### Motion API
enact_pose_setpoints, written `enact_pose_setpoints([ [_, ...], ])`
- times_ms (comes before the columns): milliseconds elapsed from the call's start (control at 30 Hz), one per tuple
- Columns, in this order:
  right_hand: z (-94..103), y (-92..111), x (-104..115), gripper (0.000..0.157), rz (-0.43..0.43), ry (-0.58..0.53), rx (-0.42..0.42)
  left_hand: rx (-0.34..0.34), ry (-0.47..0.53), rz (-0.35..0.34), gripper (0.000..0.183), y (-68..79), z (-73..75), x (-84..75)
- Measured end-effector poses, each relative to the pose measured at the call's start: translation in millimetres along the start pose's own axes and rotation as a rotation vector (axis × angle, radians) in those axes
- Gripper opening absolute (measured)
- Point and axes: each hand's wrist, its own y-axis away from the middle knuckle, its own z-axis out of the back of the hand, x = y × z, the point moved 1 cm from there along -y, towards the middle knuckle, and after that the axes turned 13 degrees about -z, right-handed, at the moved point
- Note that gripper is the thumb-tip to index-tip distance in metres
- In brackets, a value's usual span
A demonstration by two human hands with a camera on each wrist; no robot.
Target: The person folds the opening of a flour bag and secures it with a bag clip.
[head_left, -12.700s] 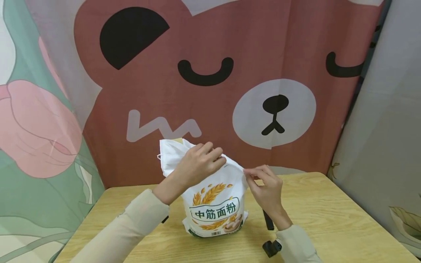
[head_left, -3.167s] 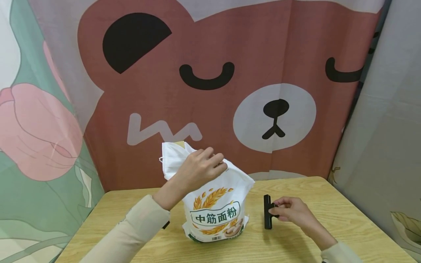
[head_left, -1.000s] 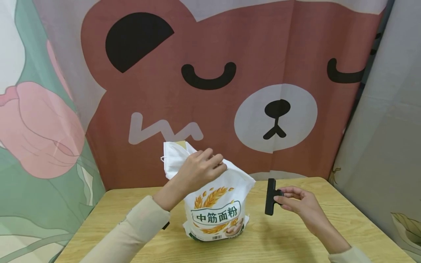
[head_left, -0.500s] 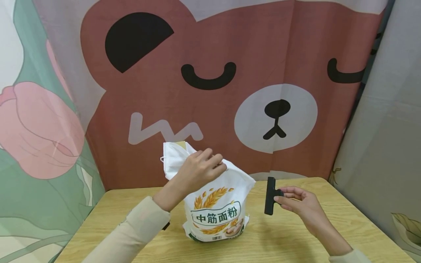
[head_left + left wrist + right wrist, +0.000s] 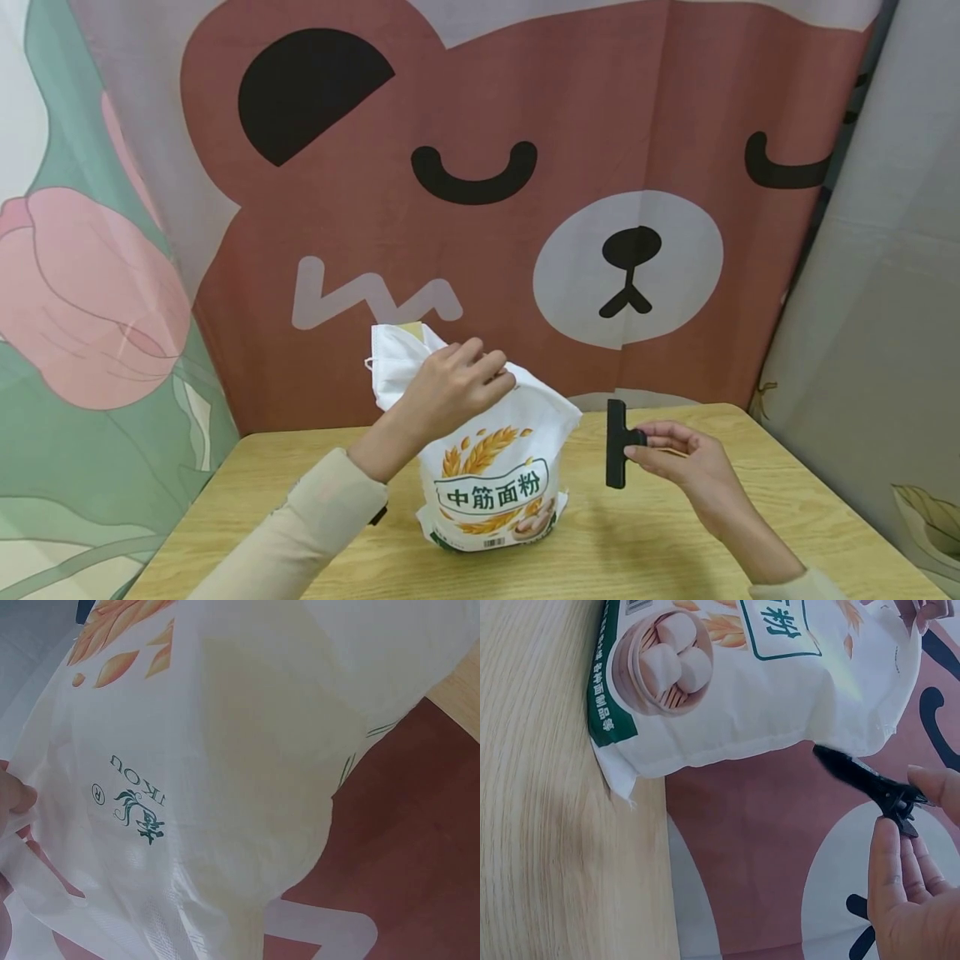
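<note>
A white flour bag [image 5: 491,492] with wheat pictures and green lettering stands on the table, its top leaning left. My left hand [image 5: 453,392] grips the bunched upper edge; in the left wrist view its fingertips [image 5: 16,796] show at the left border, against the white plastic. To the right of the bag, my right hand [image 5: 693,467] pinches a black bag clip [image 5: 616,444] by its handles, between thumb and fingers. The clip's long bar stands upright, raised over the table and apart from the bag in the head view. Seen from the right wrist, the clip [image 5: 855,771] points toward the bag's side.
The wooden table [image 5: 750,517] spreads under both arms. Behind it hangs a curtain [image 5: 337,225] with a bear print. A small dark object [image 5: 379,516] shows partly beside the left sleeve.
My right hand has left the bag's right corner, taken the black bag clip from the table and lifted it. In the last second the clip rises slightly. My left hand stays on the bag.
</note>
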Motion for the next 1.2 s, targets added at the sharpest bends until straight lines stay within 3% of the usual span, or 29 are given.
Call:
enact_pose_setpoints([
  [300, -1.8, 4, 3, 0.05, 0.011, 0.074, -0.039, 0.01, 0.018, 0.006, 0.01, -0.2, -0.3, -0.7],
  [967, -9.9, 13, 19, 0.041, 0.158, -0.039, -0.067, 0.011, 0.001, -0.006, 0.009, 0.3, 0.2, 1.0],
  [1200, -11.5, 14, 24, 0.041, 0.196, -0.012, -0.121, 0.009, -0.002, -0.008, 0.024, -0.5, 0.6, 2.5],
])
